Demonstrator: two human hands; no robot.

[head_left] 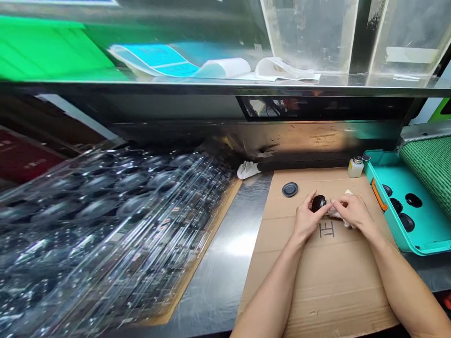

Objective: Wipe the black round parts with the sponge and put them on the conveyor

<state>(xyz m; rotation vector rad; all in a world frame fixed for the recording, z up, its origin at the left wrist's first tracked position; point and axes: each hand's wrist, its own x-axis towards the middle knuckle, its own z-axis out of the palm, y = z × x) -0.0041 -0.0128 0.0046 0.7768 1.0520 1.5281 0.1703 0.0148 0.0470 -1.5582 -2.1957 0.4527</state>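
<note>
My left hand (307,217) grips a small round black part (319,203) above the cardboard sheet (317,281). Close to its right, my right hand (354,212) has thumb and fingers pinched together around a white cloth (334,213), part of which hangs below the fingers. The two hands nearly meet at the part's right edge. A flat dark oval piece (290,189) lies on the cardboard, up and left of my left hand. Black marker strokes (327,229) show on the cardboard just below the hands.
Clear plastic trays of dark round parts (102,206) are stacked at left. A teal bin (430,241) with several black parts stands at right, beside a green mesh belt (431,164). A small bottle (355,167) is at the cardboard's back corner. A metal shelf (211,88) crosses overhead.
</note>
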